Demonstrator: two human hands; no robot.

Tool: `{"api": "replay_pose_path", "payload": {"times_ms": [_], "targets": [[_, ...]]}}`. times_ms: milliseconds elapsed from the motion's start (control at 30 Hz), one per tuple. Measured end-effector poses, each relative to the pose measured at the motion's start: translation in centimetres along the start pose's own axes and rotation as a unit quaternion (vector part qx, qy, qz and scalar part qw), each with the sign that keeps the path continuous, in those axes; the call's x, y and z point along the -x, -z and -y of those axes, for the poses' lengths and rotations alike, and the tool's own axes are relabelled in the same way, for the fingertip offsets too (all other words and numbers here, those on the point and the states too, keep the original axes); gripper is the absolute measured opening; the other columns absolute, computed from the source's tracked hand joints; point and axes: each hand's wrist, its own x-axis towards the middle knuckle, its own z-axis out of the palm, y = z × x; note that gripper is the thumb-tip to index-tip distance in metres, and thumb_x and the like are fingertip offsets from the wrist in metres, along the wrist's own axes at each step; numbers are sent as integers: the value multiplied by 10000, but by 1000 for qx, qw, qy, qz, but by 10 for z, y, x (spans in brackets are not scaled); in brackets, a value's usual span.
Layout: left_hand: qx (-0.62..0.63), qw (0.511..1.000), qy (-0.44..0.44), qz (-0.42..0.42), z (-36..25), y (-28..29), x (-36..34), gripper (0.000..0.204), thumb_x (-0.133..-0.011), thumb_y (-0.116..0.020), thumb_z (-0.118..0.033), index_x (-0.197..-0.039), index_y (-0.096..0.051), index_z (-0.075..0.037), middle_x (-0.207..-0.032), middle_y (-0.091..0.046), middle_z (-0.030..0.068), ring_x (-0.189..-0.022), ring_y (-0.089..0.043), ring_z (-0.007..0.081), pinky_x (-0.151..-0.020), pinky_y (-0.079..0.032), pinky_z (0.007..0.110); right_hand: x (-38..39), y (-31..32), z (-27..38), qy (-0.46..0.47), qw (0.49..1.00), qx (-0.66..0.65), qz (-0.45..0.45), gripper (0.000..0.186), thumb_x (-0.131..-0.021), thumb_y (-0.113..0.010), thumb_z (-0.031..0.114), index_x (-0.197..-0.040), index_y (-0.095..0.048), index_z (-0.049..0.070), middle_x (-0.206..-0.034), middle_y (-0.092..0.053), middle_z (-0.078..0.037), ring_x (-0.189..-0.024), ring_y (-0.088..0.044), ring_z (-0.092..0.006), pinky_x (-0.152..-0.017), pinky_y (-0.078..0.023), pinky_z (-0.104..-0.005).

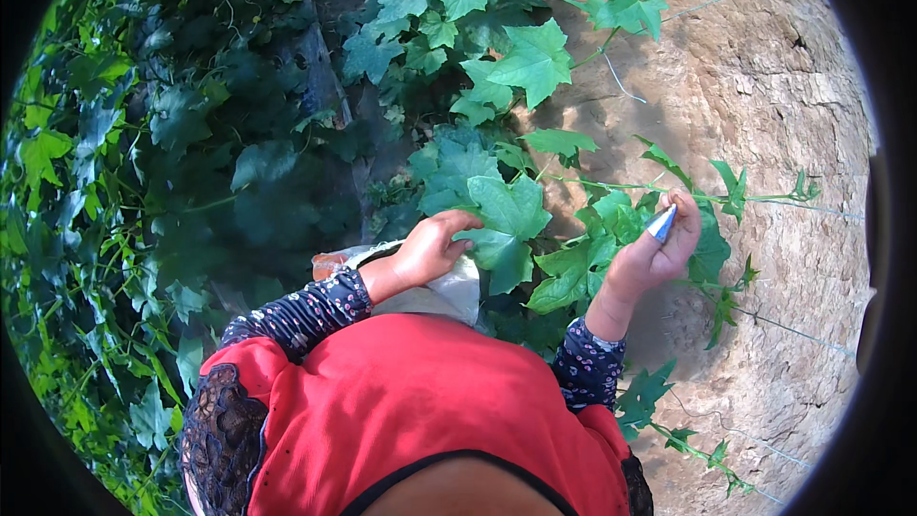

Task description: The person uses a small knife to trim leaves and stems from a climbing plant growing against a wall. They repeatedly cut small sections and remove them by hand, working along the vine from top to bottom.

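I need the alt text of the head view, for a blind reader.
A person's left hand is beside a broad leaf, the right hand by a thin stem among leafy vines, with a small blue-white piece at its fingers. A red garment fills the lower middle; rough brown ground lies at right.

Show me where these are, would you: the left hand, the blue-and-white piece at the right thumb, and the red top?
Left hand (429, 247): head view, on the back of the hand.
Blue-and-white piece (662, 223): head view, on its blue part.
Red top (430, 377): head view, on its front.
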Motion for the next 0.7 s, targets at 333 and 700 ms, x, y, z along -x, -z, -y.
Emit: {"api": "replay_pose_path", "payload": {"times_ms": [333, 700], "targets": [[19, 994, 37, -104, 2, 48, -2, 262, -842, -641, 16, -1102, -637, -16, -1090, -653, 120, -926, -658, 220, -693, -533, 289, -34, -85, -6, -39, 993, -114, 2, 137, -955, -465, 19, -1045, -551, -37, -1073, -601, -115, -953, -575, -162, -881, -475, -303], [97, 994, 12, -44, 7, 155, -176, 183, -941, -556, 1, -1109, -628, 14, -1056, -667, 69, -927, -625, 125, -784, -507, 257, -150, -138, -87, -33, 985, -64, -154, 209, -978, -472, 86, -1115, -580, -29, -1100, -621, -84, -989, -589, -143, -923, -470, -302]]}}
